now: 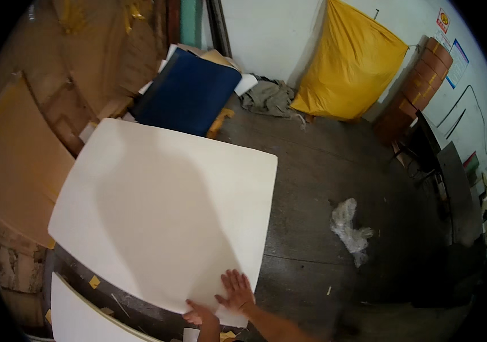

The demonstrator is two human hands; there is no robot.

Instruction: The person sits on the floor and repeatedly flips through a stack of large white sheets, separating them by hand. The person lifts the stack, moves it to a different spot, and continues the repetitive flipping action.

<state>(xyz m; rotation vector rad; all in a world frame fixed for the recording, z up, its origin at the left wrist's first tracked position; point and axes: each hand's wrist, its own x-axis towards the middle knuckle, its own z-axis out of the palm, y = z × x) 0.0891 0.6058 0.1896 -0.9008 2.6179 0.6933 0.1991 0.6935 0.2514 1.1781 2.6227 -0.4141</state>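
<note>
A large white sheet or board lies in front of me, with a shadow across its middle. Near its closest corner, my right hand rests flat on the white surface, fingers spread and nothing held. Just left of it, my left hand touches the near edge of the sheet, its fingers apart. A small white piece or flap shows beneath my hands at that corner; whether it belongs to the large sheet I cannot tell.
Another white sheet stands at the lower left. Brown boards lean on the left; a dark blue sheet lies behind. Crumpled clear plastic is on the dark floor. A yellow cloth sack stands against the wall.
</note>
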